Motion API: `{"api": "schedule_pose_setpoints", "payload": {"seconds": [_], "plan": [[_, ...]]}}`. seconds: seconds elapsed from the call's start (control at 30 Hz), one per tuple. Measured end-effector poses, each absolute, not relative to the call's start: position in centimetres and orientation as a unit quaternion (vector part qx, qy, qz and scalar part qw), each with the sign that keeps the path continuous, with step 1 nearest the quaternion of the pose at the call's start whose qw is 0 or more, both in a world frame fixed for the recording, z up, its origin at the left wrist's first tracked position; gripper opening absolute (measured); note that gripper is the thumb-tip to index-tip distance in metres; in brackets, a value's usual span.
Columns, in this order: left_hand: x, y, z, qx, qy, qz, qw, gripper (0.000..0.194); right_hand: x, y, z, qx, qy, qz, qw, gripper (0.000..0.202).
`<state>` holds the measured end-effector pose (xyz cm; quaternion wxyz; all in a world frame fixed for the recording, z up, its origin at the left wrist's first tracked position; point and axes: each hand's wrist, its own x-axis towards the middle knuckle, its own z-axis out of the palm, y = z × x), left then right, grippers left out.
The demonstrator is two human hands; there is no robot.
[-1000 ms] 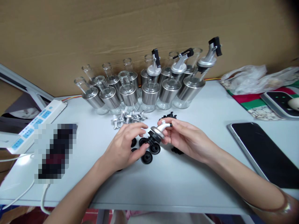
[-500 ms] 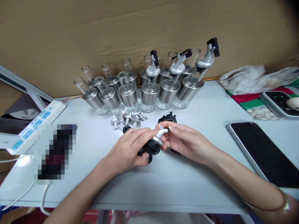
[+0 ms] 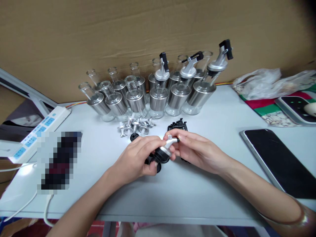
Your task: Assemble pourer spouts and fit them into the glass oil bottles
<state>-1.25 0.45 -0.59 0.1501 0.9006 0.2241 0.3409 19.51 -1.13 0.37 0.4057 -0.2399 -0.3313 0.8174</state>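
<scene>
Both my hands are closed on one pour spout (image 3: 168,147) over the middle of the table. My left hand (image 3: 134,156) grips its black ribbed stopper end from the left, thumb below. From the right, my right hand (image 3: 195,146) pinches the silver nozzle near its dark tip. More black round parts (image 3: 134,137) lie partly hidden under and behind my left hand. Past my fingers is a heap of silver spout pieces (image 3: 136,125). A cluster of small black pieces (image 3: 177,125) lies just behind my right hand, which covers part of it.
Glass bottles with steel sleeves (image 3: 134,100) stand in two rows along the cardboard wall; three carry silver spouts with black flaps (image 3: 189,67). A power strip (image 3: 40,133) and a cabled, blurred-out device (image 3: 60,161) are at left. A large phone (image 3: 278,161) and plastic bag (image 3: 274,84) are at right.
The silver spout has turned slightly between my fingers, and its seat against the black stopper looks a little different. Both hands stay in nearly the same place; the rest is still.
</scene>
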Motion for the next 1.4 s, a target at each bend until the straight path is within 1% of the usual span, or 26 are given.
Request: {"api": "schedule_pose_setpoints", "payload": {"seconds": [0.23, 0.8, 0.87, 0.9, 1.0, 1.07, 1.17, 1.3, 1.4], "plan": [[-1.2, 0.4, -0.5, 0.897, 0.214, 0.359, 0.147, 0.036, 19.5, -1.2, 0.5, -0.25, -0.334, 0.821, 0.39, 0.024], [-1.2, 0.6, 0.1, 0.898, 0.207, 0.356, 0.157, 0.034, 19.5, -1.2, 0.2, -0.252, -0.346, 0.814, 0.391, 0.025], [-1.3, 0.5, 0.2, 0.894, 0.218, 0.355, 0.167, 0.033, 19.4, -1.1, 0.1, -0.282, -0.383, 0.787, 0.392, 0.026], [-1.3, 0.5, 0.3, 0.893, 0.225, 0.35, 0.172, 0.033, 19.4, -1.1, 0.0, -0.316, -0.42, 0.752, 0.397, 0.025], [-1.5, 0.5, 0.4, 0.896, 0.252, 0.32, 0.177, 0.035, 19.2, -1.2, -0.2, -0.452, -0.554, 0.553, 0.427, 0.016], [-1.5, 0.5, 0.3, 0.897, 0.267, 0.31, 0.169, 0.036, 19.1, -1.4, -0.2, -0.482, -0.611, 0.457, 0.431, 0.012], [-1.5, 0.4, 0.2, 0.894, 0.281, 0.308, 0.165, 0.036, 19.0, -2.0, -0.1, -0.446, -0.657, 0.448, 0.411, 0.011], [-1.2, 0.3, 0.2, 0.896, 0.294, 0.299, 0.147, 0.034, 18.7, -2.5, -0.3, -0.442, -0.671, 0.443, 0.397, 0.025], [-1.1, 0.3, 0.3, 0.892, 0.297, 0.311, 0.139, 0.03, 18.5, -2.6, -0.4, -0.446, -0.657, 0.45, 0.408, 0.027]]}}
